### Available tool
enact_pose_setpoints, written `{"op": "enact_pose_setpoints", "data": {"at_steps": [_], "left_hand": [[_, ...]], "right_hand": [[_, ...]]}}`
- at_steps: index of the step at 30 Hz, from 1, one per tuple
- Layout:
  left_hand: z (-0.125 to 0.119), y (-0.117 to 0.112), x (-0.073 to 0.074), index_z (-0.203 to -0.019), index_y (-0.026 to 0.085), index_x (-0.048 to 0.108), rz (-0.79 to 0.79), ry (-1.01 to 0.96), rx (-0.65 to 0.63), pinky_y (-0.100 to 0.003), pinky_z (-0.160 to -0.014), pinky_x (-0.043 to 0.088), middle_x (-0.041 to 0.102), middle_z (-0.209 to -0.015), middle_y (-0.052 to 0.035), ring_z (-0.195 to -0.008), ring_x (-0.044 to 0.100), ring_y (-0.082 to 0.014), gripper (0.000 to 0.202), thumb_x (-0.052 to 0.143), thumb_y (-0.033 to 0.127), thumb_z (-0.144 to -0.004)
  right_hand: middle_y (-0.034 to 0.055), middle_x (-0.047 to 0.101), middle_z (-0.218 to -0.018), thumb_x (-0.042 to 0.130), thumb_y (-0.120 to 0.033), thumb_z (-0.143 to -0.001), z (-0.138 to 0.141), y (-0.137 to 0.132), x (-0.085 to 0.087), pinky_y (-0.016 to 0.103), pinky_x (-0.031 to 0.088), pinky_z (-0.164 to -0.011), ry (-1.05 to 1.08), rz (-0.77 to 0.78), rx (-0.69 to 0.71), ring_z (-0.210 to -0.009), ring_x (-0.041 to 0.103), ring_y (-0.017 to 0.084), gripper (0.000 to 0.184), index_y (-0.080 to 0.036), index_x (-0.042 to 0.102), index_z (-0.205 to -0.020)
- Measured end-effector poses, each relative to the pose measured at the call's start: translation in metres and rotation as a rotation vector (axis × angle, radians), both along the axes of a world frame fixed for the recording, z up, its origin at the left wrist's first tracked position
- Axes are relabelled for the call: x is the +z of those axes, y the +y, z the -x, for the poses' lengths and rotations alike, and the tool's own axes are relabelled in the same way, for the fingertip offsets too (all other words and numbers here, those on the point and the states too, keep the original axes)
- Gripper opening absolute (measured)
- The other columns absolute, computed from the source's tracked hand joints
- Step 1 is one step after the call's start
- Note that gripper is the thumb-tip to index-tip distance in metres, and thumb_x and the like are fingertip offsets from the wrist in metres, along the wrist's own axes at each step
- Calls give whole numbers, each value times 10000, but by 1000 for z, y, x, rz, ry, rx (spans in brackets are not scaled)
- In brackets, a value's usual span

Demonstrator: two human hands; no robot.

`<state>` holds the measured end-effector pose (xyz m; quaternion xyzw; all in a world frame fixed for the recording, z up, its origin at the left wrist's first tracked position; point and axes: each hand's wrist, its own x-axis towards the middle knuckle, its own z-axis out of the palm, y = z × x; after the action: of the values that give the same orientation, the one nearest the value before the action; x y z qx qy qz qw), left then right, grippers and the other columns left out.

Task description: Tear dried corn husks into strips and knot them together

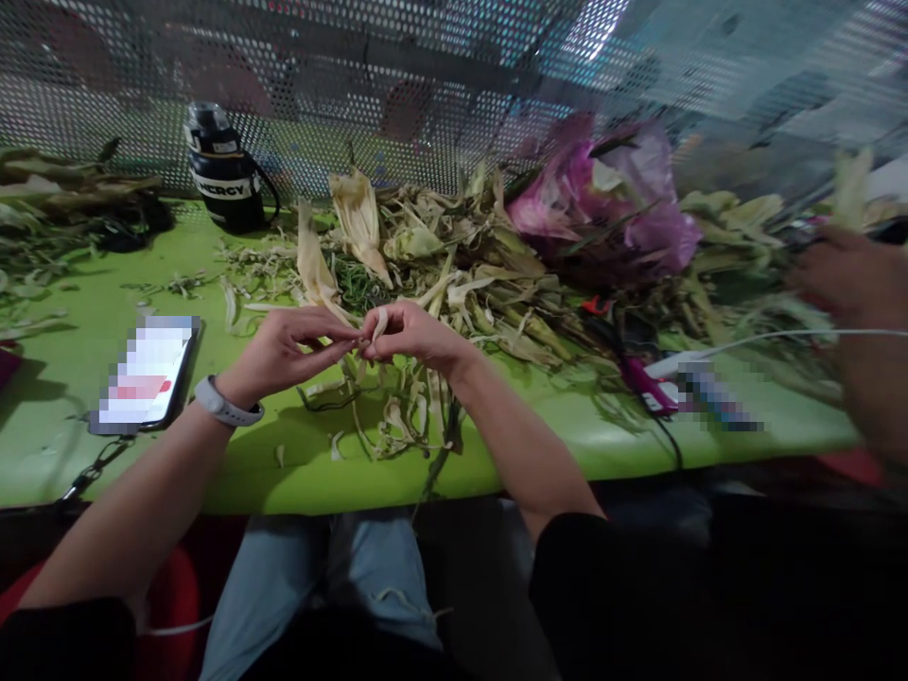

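My left hand point(294, 352), with a pale band on its wrist, meets my right hand point(415, 339) above the green table. Fingertips of both are pinched together on a small pale strip of corn husk point(381, 323), whose lower part is hidden by the fingers. Below them, torn husk strips point(401, 421) lie scattered near the table's front edge. Just beyond my hands stand two dry, folded husk pieces, one a yellowish husk point(358, 222), beside a small tangle of thin green strands point(358, 284).
A heap of corn husks point(515, 307) spreads behind and right, with a pink plastic bag point(602, 203) on it. A black bottle point(225, 180) and a phone point(148, 374) stand left. At right are a magenta device point(649, 386), a white cable point(780, 334) and another person's hand point(837, 274).
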<state>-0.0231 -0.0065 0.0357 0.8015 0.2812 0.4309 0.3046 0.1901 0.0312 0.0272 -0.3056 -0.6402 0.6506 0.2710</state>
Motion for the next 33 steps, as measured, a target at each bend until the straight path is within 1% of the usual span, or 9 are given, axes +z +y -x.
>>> {"op": "enact_pose_setpoints", "data": {"at_steps": [5,9,11,13,17,21,25,29,33], "left_hand": [[2,1,0,-1023,298,783,-86,141,-68,-297,-770,557,768,-972,-66,-851,714,-207,237,704,259,-803],[1,-3,-3,-1019,317,781,-107,150,1,-287,-787,546,763,-996,-48,-840,713,-194,226,679,262,-825],[2,-5,-4,-1034,303,774,-145,187,33,-286,-794,536,755,-1021,-51,-852,707,-198,226,654,265,-847],[2,-6,-6,-1055,259,759,-252,309,50,-299,-785,529,744,-1032,-71,-857,696,-210,238,583,260,-895],[1,-11,-7,-1121,163,687,-510,629,120,-313,-732,521,706,-1031,-100,-859,654,-210,286,457,176,-952],[-6,-16,-7,-1096,85,644,-725,800,238,-292,-652,505,657,-947,-100,-838,618,-198,280,397,147,-978],[-13,-19,-8,-1081,71,638,-812,841,307,-292,-646,494,642,-911,-89,-805,594,-187,296,369,156,-993],[-16,-18,-10,-1050,55,647,-861,810,338,-316,-665,476,627,-848,-89,-758,571,-185,291,374,135,-988],[-17,-18,-11,-1037,59,651,-920,804,368,-336,-674,450,608,-820,-88,-761,555,-200,274,393,134,-981]], "right_hand": [[-18,653,-642,777,-162,-570,-3,0,0,170,400,-465,-35,15,40,-528,550,59,187,-119,629,-676],[-28,629,-605,763,-165,-575,-3,1,1,177,399,-465,-49,30,17,-527,546,69,198,-122,629,-715],[-32,617,-581,758,-169,-577,-3,1,1,176,388,-456,-40,30,-2,-517,536,69,203,-123,632,-729],[-30,618,-577,753,-171,-572,-3,2,1,174,377,-446,-34,29,-15,-509,526,66,196,-122,632,-718],[-22,625,-588,743,-180,-568,-2,4,-3,174,373,-439,-41,35,-22,-505,523,67,185,-121,635,-705],[-32,611,-582,730,-212,-586,-3,8,-7,165,330,-417,-10,53,-26,-479,477,52,182,-125,644,-721],[-39,606,-596,715,-221,-588,-3,9,-9,158,280,-407,41,90,-5,-463,417,34,199,-126,653,-751],[-58,570,-558,710,-245,-570,-1,11,-10,154,222,-396,62,116,-24,-432,357,20,215,-133,623,-732],[-74,524,-518,714,-281,-578,-1,13,-12,164,194,-381,35,122,-30,-404,339,24,237,-141,604,-735]]}}
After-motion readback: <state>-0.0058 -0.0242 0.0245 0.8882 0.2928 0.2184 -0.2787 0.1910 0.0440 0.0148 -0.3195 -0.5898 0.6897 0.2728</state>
